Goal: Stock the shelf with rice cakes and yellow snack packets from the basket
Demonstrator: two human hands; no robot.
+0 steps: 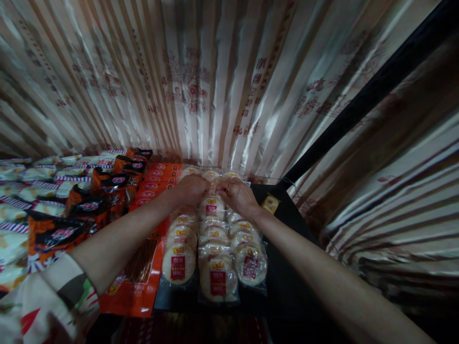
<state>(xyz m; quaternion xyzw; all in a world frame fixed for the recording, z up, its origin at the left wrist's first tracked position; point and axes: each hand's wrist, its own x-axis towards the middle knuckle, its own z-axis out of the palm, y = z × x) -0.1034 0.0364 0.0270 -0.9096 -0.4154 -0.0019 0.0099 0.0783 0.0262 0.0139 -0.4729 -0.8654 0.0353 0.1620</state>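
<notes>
At far left, rows of white packets (43, 191) with striped edges, then orange-and-black bags (59, 234), then flat orange pouches (156, 180). Next, on a black tabletop (283, 286), three columns of clear-wrapped round crackers (217, 277). Over their rear, left hand (192, 189), fingers curled toward the middle column; just beside, right hand (236, 195), fingers bent inward. Impossible to tell whether pinching a wrapper. Farther right, a small yellow packet (271, 204).

Pale, pleated curtains (201, 91) behind dark tabletop (287, 286)

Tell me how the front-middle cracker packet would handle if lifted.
The front-middle cracker packet would probably feel slick, given its shiny clear wrapper. Its loose film edge may crumple. The pale round crackers inside look dry and could snap.
</notes>
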